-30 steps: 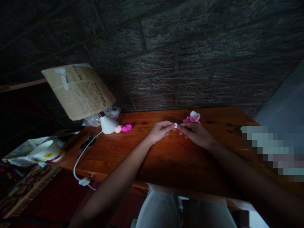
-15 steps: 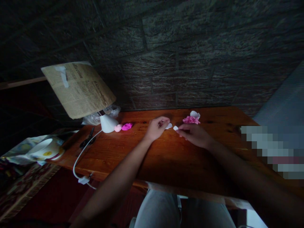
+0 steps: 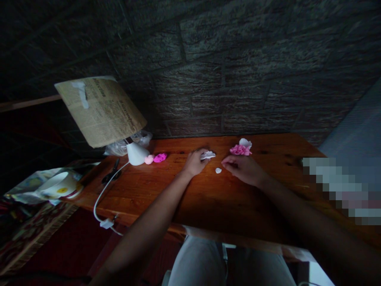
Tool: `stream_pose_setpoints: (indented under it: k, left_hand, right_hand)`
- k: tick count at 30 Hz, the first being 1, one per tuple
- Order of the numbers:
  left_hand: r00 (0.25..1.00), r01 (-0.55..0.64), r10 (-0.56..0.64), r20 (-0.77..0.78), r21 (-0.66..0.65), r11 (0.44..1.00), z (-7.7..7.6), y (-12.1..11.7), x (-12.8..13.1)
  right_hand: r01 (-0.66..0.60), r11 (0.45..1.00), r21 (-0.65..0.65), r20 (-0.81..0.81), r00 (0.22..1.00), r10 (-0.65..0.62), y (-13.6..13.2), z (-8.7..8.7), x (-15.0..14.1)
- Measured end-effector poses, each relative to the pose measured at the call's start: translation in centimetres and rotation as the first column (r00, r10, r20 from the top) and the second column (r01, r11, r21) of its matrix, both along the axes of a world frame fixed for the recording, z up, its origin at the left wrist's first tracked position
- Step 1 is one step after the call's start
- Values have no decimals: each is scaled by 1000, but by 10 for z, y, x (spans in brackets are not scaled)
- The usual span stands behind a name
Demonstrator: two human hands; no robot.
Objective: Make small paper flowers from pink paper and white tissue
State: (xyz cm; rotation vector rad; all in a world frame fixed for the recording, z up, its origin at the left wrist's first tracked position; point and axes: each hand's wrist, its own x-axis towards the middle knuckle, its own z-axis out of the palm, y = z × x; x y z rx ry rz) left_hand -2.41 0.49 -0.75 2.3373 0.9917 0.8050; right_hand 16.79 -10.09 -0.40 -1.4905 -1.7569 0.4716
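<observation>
My left hand (image 3: 195, 161) rests on the wooden table (image 3: 208, 198), its fingers closed on a thin white scrap (image 3: 208, 154) that sticks out to the right. A small white piece (image 3: 218, 170) lies loose on the wood between my hands. My right hand (image 3: 242, 169) lies just right of that piece, fingers curled and close together, with nothing seen in them. Behind my right hand sits a crumpled pink and white flower-like lump (image 3: 241, 149).
A white lamp base (image 3: 136, 153) with a newspaper shade (image 3: 102, 109) stands at the back left, its cable (image 3: 101, 198) running off the table's edge. Pink lumps (image 3: 156, 158) lie beside it. Scissors (image 3: 110, 174), a clear bag and a bowl (image 3: 58, 186) are further left. A dark brick wall rises behind.
My hands were pinched together on a small white piece. They have drawn apart; the small piece now lies on the table, and my left hand has moved back with the white scrap.
</observation>
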Motion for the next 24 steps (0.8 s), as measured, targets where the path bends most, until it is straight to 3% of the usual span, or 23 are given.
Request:
stream_pose_setpoints:
  k: [3,6,9,12,19,24]
  left_hand:
    - [989,118,-117,92,-15,993,0,-3,2]
    - [960,201,-216,177,99,975,2,-8,5]
    - [945,251,-288,157,218,943,5,-11,5]
    - [936,304,-337,104,248,920,7,-11,3]
    - [906,359,-387,172,173,917,9,-15,4]
    - [878,344,-276,391,-115,932,5,-19,11]
  right_hand:
    - [68,995,-77,-55,996,-73,0,3,0]
    - [100,980,-171,-188,973,-132,0,7,-1]
    - [76,973,-218,-339,929,-149,0,10,-3]
    - [47,976,-210,-412,902,-132,0,10,-3]
    - [8,990,-139,-407,911,-64,2,5,1]
    - [85,986,-142,-447,883,-140,1,7,1]
